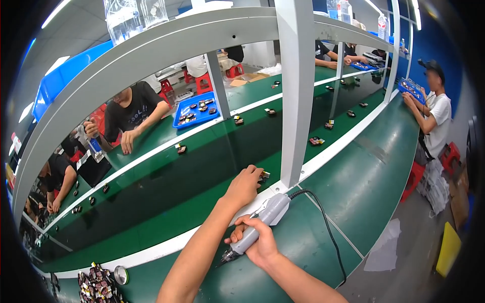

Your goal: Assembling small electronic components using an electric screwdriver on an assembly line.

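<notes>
My left hand (245, 185) reaches out over the dark green conveyor belt (166, 197) and closes on a small dark part (263, 176) next to the white upright post (297, 101). My right hand (257, 242) grips a grey electric screwdriver (260, 222), tip pointing down-left toward the green bench top (308, 247). Its black cable (328, 227) loops off to the right. A pile of small dark and red parts (98, 285) lies at the lower left, by a round metal tin (120, 274).
More small parts ride the belt (317, 141). A blue tray (197, 112) of parts sits across the belt in front of a seated person (134, 108). Another person (435, 108) stands at the right holding a blue tray (411, 90). Yellow and cardboard items (448, 247) lie on the floor.
</notes>
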`<action>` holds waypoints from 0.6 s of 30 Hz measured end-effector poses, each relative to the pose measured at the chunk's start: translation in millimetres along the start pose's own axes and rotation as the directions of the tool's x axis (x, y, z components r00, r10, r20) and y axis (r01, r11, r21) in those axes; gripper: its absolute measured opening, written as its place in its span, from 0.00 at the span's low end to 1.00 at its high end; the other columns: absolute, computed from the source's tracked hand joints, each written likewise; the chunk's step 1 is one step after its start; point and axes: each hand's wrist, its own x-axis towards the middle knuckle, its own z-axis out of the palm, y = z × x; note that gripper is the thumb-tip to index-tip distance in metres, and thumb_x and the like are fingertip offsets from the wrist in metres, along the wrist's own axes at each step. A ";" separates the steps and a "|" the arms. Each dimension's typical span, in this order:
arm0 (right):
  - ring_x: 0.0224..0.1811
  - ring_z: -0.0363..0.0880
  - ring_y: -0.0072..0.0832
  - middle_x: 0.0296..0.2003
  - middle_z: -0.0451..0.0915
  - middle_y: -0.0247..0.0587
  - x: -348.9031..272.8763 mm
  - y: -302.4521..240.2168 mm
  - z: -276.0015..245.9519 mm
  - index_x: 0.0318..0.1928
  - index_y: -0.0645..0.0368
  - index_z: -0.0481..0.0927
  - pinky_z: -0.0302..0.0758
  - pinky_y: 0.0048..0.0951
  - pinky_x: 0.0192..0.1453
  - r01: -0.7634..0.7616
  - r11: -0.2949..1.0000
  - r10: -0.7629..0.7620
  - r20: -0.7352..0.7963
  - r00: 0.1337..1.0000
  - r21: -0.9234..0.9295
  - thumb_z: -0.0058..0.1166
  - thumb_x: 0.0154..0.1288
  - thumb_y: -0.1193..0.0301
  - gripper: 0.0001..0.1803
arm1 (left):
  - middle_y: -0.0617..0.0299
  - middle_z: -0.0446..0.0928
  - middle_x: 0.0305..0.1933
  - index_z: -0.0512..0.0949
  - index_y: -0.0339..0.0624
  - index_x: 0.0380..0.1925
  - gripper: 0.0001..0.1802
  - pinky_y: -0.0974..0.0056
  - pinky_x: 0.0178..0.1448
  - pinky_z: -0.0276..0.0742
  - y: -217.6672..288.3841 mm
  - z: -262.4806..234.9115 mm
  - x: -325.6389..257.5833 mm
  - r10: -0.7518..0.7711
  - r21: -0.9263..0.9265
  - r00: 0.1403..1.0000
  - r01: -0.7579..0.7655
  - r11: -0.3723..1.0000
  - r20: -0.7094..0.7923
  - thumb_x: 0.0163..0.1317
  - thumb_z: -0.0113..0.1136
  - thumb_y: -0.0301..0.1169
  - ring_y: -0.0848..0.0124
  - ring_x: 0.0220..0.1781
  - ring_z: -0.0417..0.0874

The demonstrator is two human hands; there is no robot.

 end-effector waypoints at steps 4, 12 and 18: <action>0.27 0.72 0.34 0.19 0.70 0.41 0.5 -6.8 -1.2 0.36 0.61 0.72 0.72 0.46 0.48 -0.019 0.999 0.019 -0.002 1.000 -0.030 0.49 0.59 0.61 0.14 | 0.51 0.72 0.47 0.71 0.39 0.47 0.21 0.55 0.52 0.75 -1.4 -4.4 -1.5 0.032 -0.003 0.998 -0.032 0.999 -0.054 0.52 0.62 0.23 0.52 0.49 0.77; 0.26 0.73 0.31 0.18 0.69 0.39 -0.2 -15.5 1.4 0.36 0.61 0.72 0.74 0.45 0.46 0.065 0.997 -0.066 -0.004 0.998 -0.034 0.49 0.61 0.64 0.13 | 0.54 0.76 0.43 0.73 0.37 0.45 0.20 0.65 0.42 0.75 -27.1 -74.1 -137.7 -0.121 -0.192 0.969 0.079 0.978 -0.217 0.49 0.63 0.21 0.66 0.35 0.77; 0.26 0.71 0.31 0.19 0.68 0.38 1.1 -6.4 2.7 0.35 0.60 0.73 0.72 0.46 0.46 0.056 0.995 -0.060 -0.036 0.998 -0.083 0.50 0.59 0.64 0.12 | 0.52 0.76 0.51 0.73 0.39 0.49 0.25 0.62 0.49 0.76 13.5 -97.2 -314.2 -0.243 -0.190 0.959 0.214 0.958 -0.145 0.48 0.65 0.18 0.57 0.47 0.80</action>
